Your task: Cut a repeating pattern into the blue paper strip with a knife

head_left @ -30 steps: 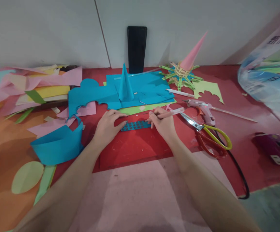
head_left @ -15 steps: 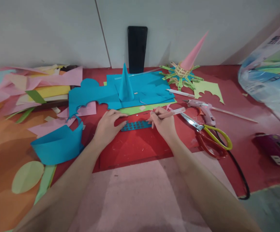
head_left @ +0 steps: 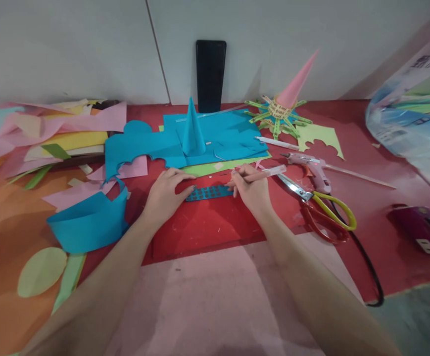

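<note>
A narrow blue paper strip (head_left: 210, 192) with rows of dark drawn marks lies on a red sheet (head_left: 207, 222). My left hand (head_left: 168, 193) rests at the strip's left end, fingers spread and thumb pressing on its edge. Over the right end, my right hand (head_left: 251, 190) grips a pen (head_left: 264, 174), its back end pointing up to the right. The tip is mostly hidden by my fingers. Behind the strip stands a blue paper cone (head_left: 192, 133) on stacked blue sheets (head_left: 233, 133). To the left sits a curved blue paper band (head_left: 88, 222).
Scissors (head_left: 306, 195) lie right of my right hand, beside a pink glue gun (head_left: 313, 170). A pink cone craft with green clothespins (head_left: 277, 111) stands farther back. A black phone (head_left: 210, 76) leans on the wall. Paper scraps (head_left: 88, 121) pile up at left; a plastic bag (head_left: 396, 123) is at right.
My right hand and the pen have shifted very slightly to the right along the strip. My left hand has stayed in place.
</note>
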A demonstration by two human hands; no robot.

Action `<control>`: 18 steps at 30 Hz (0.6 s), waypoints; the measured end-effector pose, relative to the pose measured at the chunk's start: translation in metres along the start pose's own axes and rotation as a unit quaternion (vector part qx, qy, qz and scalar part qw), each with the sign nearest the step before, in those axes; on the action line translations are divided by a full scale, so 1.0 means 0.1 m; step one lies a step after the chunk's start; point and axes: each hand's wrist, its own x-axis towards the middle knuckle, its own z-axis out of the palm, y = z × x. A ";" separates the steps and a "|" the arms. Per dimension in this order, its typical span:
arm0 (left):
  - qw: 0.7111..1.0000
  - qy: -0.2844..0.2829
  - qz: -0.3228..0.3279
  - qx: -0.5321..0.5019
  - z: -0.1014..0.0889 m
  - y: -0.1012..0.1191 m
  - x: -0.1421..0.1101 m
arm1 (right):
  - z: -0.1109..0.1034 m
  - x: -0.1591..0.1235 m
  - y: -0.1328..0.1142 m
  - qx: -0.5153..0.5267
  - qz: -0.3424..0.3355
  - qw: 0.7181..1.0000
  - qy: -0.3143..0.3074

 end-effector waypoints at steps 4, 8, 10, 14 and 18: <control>1.000 0.001 -0.003 -0.004 0.00 0.00 0.00 | 0.00 0.00 0.00 -0.010 0.000 1.000 -0.006; 1.000 0.003 0.000 -0.002 -0.01 0.00 0.00 | 0.00 -0.01 -0.02 -0.008 0.005 1.000 -0.005; 1.000 0.002 -0.002 0.001 -0.01 0.00 0.00 | 0.00 -0.01 -0.03 -0.009 0.007 1.000 -0.010; 1.000 0.001 -0.004 0.001 -0.01 0.00 0.00 | 0.00 0.00 -0.02 0.000 0.013 1.000 -0.011; 1.000 0.005 0.002 -0.003 -0.01 0.01 -0.01 | 0.01 0.01 0.00 0.040 0.025 0.999 0.006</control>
